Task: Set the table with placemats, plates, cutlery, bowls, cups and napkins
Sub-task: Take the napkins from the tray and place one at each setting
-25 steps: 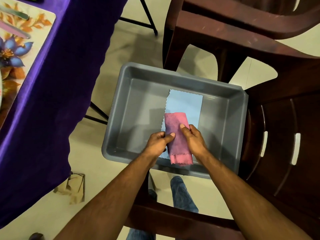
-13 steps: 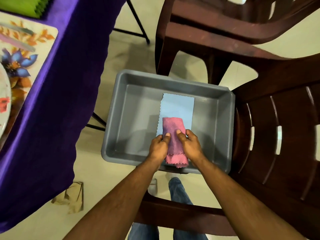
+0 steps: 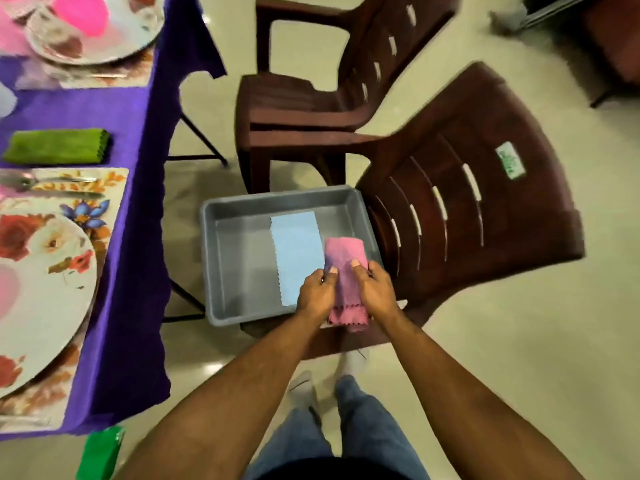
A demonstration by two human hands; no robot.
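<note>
Both hands hold a folded pink napkin (image 3: 345, 261) over the right side of a grey tub (image 3: 239, 261). My left hand (image 3: 317, 292) grips its left edge and my right hand (image 3: 375, 289) grips its right edge. A light blue napkin (image 3: 296, 251) lies flat on the tub's floor. At the left is the table under a purple cloth (image 3: 121, 271), with a floral placemat (image 3: 110, 188), a floral plate (image 3: 45, 289), cutlery (image 3: 52, 185) and a folded green napkin (image 3: 57, 146).
The tub rests on the seat of a dark brown plastic chair (image 3: 485, 220). A second stacked brown chair (image 3: 329, 81) stands behind it. Another plate (image 3: 97, 32) with something pink sits at the table's far end. A green object (image 3: 100, 452) lies at the lower left.
The pink napkin has come up off the blue one and shifted right, still held in both hands. The view has pulled back, bringing the set table into sight.
</note>
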